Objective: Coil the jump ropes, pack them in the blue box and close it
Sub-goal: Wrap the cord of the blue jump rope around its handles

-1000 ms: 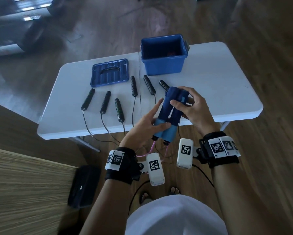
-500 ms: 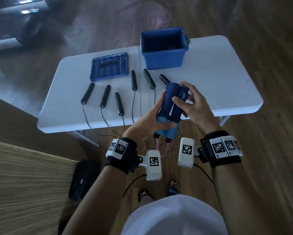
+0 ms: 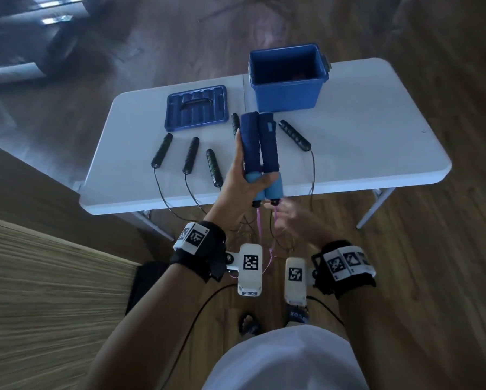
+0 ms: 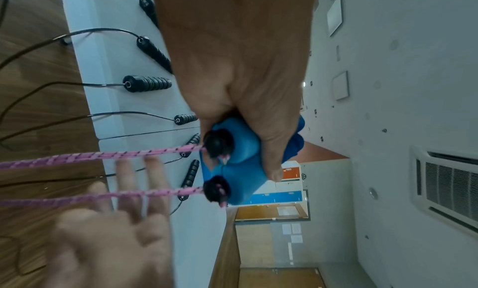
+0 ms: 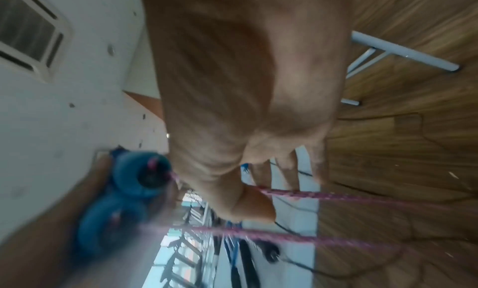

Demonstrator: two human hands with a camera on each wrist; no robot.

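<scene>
My left hand (image 3: 248, 178) grips a pair of blue jump-rope handles (image 3: 260, 153) upright over the table's front edge. The thumb crosses their light blue lower ends (image 4: 243, 149). Two strands of pink rope (image 3: 258, 223) hang from the handles toward the floor. Just below them, my right hand (image 3: 292, 218) is blurred, with its fingers spread beside the pink rope (image 4: 103, 155) and its thumb against one strand (image 5: 336, 198). The open blue box (image 3: 288, 77) stands at the back of the white table (image 3: 377, 142), and its lid (image 3: 196, 108) lies flat to the left.
Several black jump-rope handles (image 3: 191, 154) lie in a row on the table, one (image 3: 294, 135) to the right of my hands. Their thin black cords (image 3: 163, 192) trail over the front edge. A black bag (image 3: 146, 288) sits on the wooden floor beside a wooden panel (image 3: 39, 305).
My right hand has let go of the blue handles and dropped below them to the pink rope. The left hand now holds both handles alone, raised more upright.
</scene>
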